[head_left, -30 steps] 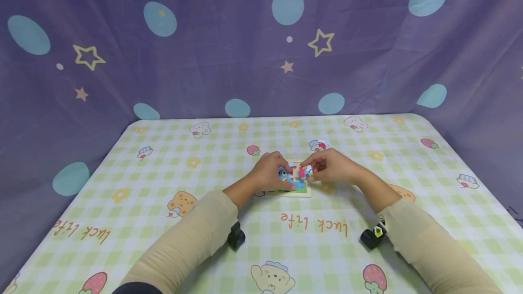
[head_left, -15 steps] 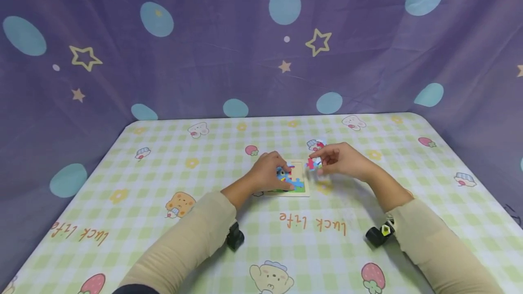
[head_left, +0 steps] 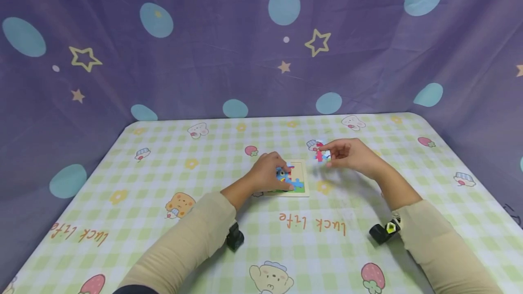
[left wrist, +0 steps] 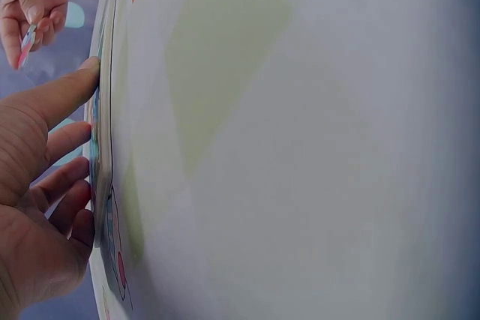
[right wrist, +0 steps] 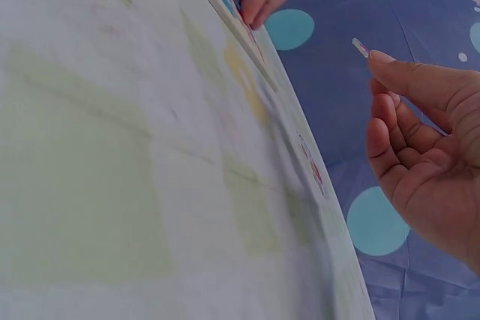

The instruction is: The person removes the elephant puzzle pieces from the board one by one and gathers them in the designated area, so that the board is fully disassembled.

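Note:
A small jigsaw puzzle in a pale wooden frame (head_left: 307,178) lies flat near the table's middle. Its picture has blue, red and green parts, and bare wood shows at the upper right. My left hand (head_left: 267,172) rests on the puzzle's left part, thumb and fingertips touching its face and hiding much of it. To the right, my right hand (head_left: 354,157) pinches a red, blue and white jigsaw piece (head_left: 320,157) between thumb and finger, held above the table. In the right wrist view that piece (right wrist: 361,48) appears edge-on. Another reddish piece (head_left: 320,144) lies just behind it, partly overlapped.
A green-and-white checked tablecloth (head_left: 204,248) with printed cartoons covers the table. Behind it hangs a purple curtain (head_left: 204,58) with stars and blue ovals. Black cameras (head_left: 235,237) sit at both wrists.
My right hand has drawn away from the puzzle, moving right and back with the piece, and more bare wood now shows. My left hand has stayed on the puzzle.

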Tool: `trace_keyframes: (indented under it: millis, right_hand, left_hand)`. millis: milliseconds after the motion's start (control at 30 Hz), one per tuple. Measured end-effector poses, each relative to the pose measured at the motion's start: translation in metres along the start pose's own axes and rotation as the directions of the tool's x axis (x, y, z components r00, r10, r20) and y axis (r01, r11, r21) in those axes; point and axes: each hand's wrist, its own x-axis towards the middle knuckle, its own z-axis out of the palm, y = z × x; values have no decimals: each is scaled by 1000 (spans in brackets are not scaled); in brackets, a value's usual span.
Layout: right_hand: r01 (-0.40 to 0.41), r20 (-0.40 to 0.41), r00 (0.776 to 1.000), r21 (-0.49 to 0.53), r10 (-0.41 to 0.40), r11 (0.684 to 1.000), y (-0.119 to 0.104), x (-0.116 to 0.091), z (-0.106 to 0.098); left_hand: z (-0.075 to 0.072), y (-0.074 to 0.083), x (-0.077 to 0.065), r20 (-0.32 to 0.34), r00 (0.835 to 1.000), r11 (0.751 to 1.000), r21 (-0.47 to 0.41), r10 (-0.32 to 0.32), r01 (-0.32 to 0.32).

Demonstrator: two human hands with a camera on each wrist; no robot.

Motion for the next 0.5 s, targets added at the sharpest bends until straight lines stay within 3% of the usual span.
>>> trace_keyframes:
  millis: [500]
  right_hand:
    - [-46, -73, 996, 20, 47, 999, 12, -4, -18]
  left_hand:
    - [1, -1, 1, -1, 1000, 1000, 4, -2, 2]
